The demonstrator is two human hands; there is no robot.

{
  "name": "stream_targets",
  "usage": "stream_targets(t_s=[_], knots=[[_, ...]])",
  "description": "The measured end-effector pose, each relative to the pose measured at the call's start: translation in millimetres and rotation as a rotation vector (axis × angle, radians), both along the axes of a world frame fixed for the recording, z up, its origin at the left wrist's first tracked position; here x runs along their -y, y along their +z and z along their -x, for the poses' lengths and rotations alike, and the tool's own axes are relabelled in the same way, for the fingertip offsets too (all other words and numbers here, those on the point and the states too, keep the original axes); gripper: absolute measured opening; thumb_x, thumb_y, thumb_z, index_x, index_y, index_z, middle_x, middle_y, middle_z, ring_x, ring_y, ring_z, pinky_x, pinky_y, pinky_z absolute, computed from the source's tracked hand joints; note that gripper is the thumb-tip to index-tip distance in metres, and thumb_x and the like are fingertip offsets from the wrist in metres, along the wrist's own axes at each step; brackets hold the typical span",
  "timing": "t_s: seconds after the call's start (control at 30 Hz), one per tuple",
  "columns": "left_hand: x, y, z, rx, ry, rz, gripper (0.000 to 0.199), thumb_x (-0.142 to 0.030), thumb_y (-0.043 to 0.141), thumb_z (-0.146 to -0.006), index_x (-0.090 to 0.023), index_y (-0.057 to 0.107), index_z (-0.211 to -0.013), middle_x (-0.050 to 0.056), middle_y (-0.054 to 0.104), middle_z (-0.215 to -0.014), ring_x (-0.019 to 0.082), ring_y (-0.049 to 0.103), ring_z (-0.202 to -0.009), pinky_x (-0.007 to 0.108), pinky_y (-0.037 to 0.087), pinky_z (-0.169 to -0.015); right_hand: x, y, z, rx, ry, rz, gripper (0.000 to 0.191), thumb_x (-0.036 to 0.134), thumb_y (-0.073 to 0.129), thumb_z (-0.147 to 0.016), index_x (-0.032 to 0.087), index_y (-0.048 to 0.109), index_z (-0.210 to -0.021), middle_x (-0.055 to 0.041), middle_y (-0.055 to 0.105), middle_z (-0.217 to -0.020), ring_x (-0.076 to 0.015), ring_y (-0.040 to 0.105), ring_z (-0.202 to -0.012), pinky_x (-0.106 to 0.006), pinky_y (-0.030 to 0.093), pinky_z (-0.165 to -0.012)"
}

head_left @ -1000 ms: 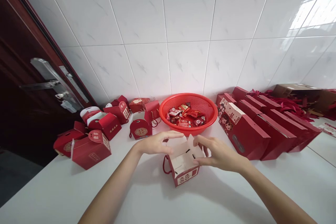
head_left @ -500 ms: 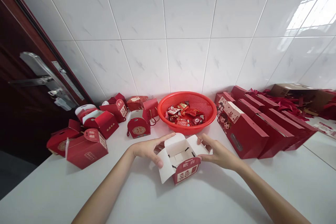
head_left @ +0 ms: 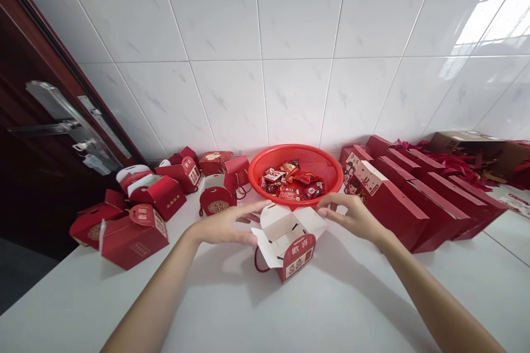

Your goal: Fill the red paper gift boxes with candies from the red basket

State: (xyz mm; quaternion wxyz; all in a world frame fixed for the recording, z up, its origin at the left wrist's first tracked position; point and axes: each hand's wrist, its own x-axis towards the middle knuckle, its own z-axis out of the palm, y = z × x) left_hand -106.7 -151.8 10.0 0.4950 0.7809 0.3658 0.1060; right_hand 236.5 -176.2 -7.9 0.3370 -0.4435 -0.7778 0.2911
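A small red gift box stands on the table in front of me, its white-lined flaps spread and its inside showing. Gold and white Chinese characters mark its front, and a dark red cord loop hangs from its left side. My left hand is open beside the left flap, thumb at the flap's edge and fingers stretched along the back. My right hand is just off the right flap, fingers loosely bent and apart, holding nothing. Directly behind the box sits a red plastic basket with wrapped sweets in it.
Several red gift boxes stand at the left, some with lids up. On the right is a row of larger red cartons. Beyond them are red ribbon and a brown cardboard box. A tiled wall closes the back; a door handle is at left.
My right hand has let go of the right flap and moved up and right towards the basket. My left hand has loosened and shifted slightly left. The box has turned a little, showing its cord.
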Motion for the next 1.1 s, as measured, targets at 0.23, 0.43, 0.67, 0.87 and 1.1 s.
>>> stream_targets(t_s=[0.23,0.43,0.67,0.87,1.1], knots=[[-43,41.3,-18,-0.049,0.197,-0.246,0.062,-0.058,0.065,-0.085,-0.025,0.061,-0.137,0.007,0.066,-0.138,0.027,0.061,-0.125,0.039,0.048,-0.107,-53,20.9,1,-0.198,-0.160,-0.069,0.047,0.064,0.060,-0.085,0.019,0.067,-0.076,-0.0045,0.068,-0.070,-0.0155,0.056,-0.059,-0.029,0.046,-0.058],[-120,35.8,-72,-0.449,0.086,-0.447,0.046,-0.034,0.056,-0.091,-0.018,0.063,-0.134,0.008,0.068,-0.134,0.023,0.064,-0.121,0.028,0.049,-0.101,-106,10.1,27,-0.419,-0.205,0.013,0.041,0.059,0.070,-0.074,0.019,0.063,-0.068,-0.0022,0.064,-0.063,-0.0139,0.053,-0.055,-0.028,0.044,-0.055],[-176,0.6,-104,-0.716,0.099,-0.439,0.050,-0.039,0.078,-0.070,-0.022,0.071,-0.116,0.011,0.071,-0.128,0.031,0.065,-0.115,0.032,0.050,-0.094,-128,-7.4,28,-0.538,-0.299,0.034,0.032,0.050,0.067,-0.072,0.020,0.062,-0.065,-0.0021,0.065,-0.062,-0.0141,0.054,-0.055,-0.028,0.047,-0.057],[-185,-14.7,-114,-0.688,0.054,-0.366,0.046,-0.053,0.082,-0.063,-0.023,0.076,-0.096,0.006,0.077,-0.101,0.028,0.070,-0.093,0.027,0.051,-0.075,-128,-11.2,27,-0.570,-0.291,0.088,0.030,0.048,0.070,-0.069,0.020,0.062,-0.064,-0.0017,0.064,-0.059,-0.0132,0.053,-0.048,-0.027,0.041,-0.049],[-185,-20.0,-113,-0.555,0.171,-0.402,0.054,-0.056,0.032,-0.101,-0.022,0.073,-0.104,0.002,0.075,-0.105,0.019,0.068,-0.091,0.025,0.049,-0.076,-127,-11.0,28,-0.623,-0.284,0.109,0.030,0.048,0.071,-0.067,0.019,0.063,-0.064,-0.0008,0.063,-0.056,-0.0123,0.051,-0.047,-0.026,0.040,-0.049]])
